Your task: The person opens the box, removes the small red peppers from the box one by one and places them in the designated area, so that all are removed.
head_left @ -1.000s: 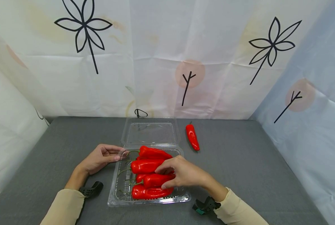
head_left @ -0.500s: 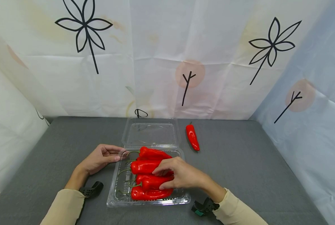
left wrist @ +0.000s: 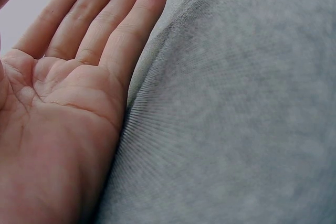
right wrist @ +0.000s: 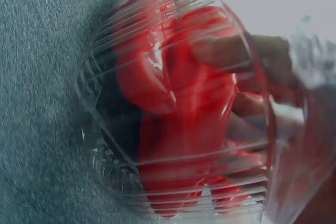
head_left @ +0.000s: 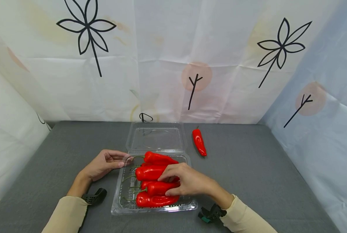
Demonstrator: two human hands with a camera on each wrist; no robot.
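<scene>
Several glossy red pointed peppers with green stems lie in a clear plastic clamshell box (head_left: pixel 119 194), stems toward the left. My right hand (head_left: pixel 188 179) reaches in from the right, thumb and fingers curled round a red pepper (head_left: pixel 159 188) near the front of the row. Through the box's clear wall, the right wrist view shows blurred red peppers (right wrist: pixel 178 135) and parts of the fingers. At the box's back left corner, my left hand (head_left: pixel 105 163) touches the rim with its fingertips. Its fingers stretch out straight above the grey cloth in the left wrist view.
The box's clear lid (head_left: pixel 156 137) lies folded back behind the base. One more red pepper (head_left: pixel 199 142) lies on the grey tabletop (head_left: pixel 243 161) to the right of the lid. A white printed curtain (head_left: pixel 162 64) stands along the back and sides.
My right hand and the pepper it holds have shifted very slightly left and toward the front. My left hand stays in place at the box's corner.
</scene>
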